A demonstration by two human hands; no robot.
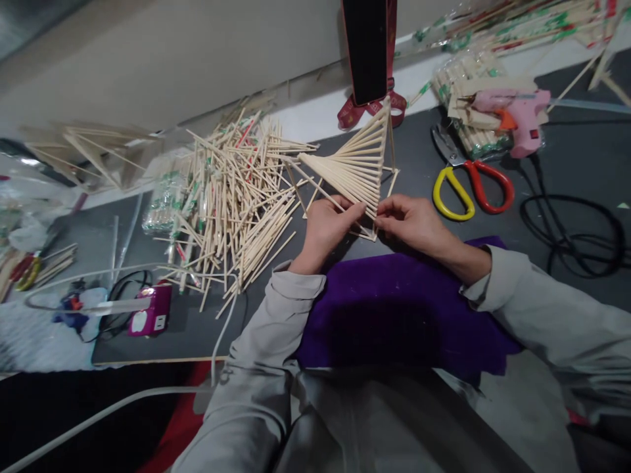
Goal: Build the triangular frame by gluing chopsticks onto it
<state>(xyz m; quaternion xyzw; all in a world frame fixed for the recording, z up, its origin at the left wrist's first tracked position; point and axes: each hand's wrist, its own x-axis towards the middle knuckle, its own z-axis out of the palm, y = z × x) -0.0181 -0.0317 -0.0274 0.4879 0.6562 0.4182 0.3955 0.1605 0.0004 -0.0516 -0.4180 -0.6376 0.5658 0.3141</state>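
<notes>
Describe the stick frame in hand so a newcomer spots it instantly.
Start at the dark tabletop and look between the person's left hand and right hand. The stick frame there spreads pale sticks into a neat fan. The loose stick pile to its left is jumbled, with no such order.

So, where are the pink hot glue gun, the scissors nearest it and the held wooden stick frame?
Pink hot glue gun (526, 108), head view: its body.
Scissors (463, 163), head view: where blades meet handles.
Wooden stick frame (357, 167), head view: its fanned sticks.
</notes>
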